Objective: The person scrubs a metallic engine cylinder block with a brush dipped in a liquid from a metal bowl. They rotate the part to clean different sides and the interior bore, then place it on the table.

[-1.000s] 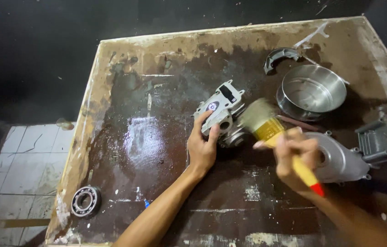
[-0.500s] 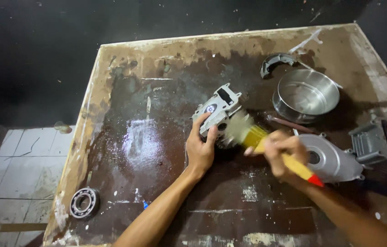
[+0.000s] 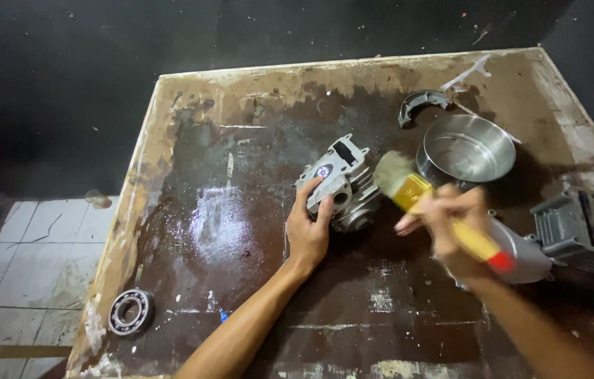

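Now the stained, wet desk point(image 3: 227, 210) shows open room left of the engine part point(image 3: 342, 184), left hand point(image 3: 309, 231) gripping it, right hand point(image 3: 451, 224) gripping a paintbrush point(image 3: 409, 188), tiled floor point(image 3: 23, 253) beyond the desk's left edge.

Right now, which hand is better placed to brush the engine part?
Right. The right hand already grips the brush, bristles beside the engine part. The left hand is busy steadying that part.

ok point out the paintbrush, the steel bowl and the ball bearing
paintbrush point(image 3: 403, 184), head view, on the yellow ferrule
steel bowl point(image 3: 467, 149), head view, on its inner floor
ball bearing point(image 3: 130, 311), head view, on its ring
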